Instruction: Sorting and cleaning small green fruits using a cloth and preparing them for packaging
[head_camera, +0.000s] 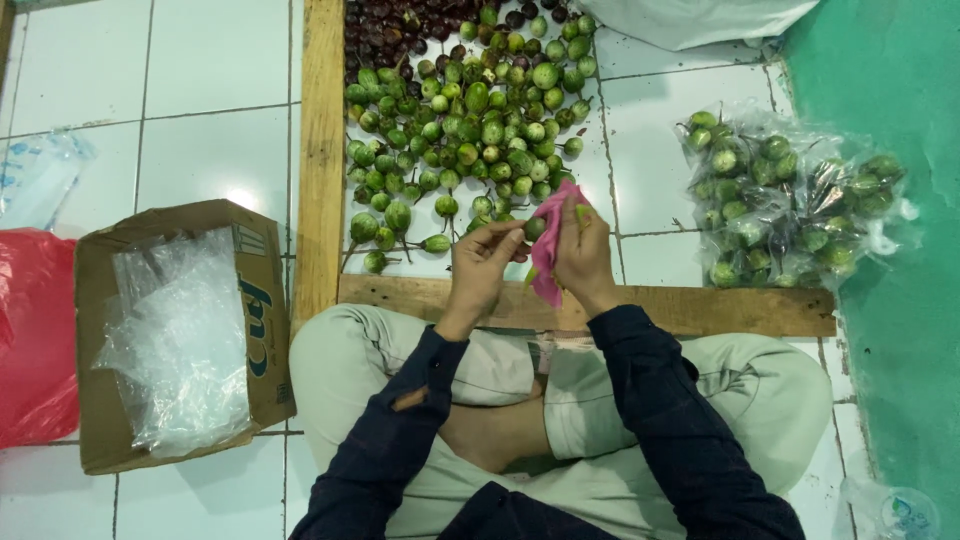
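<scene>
My left hand (484, 262) pinches one small green eggplant (535, 228) by its end, just above my crossed legs. My right hand (583, 250) grips a pink cloth (546, 255) and presses it against that eggplant. Both hands meet over the near wooden plank (720, 308). A heap of small round green eggplants (470, 125) lies on the white tiles right beyond my hands.
Dark purple fruits (400, 30) lie at the far end of the heap. A long wooden plank (322, 150) borders it on the left. Clear bags filled with green eggplants (790, 205) rest at right. A cardboard box of clear plastic bags (180, 335) and a red bag (35, 335) sit at left.
</scene>
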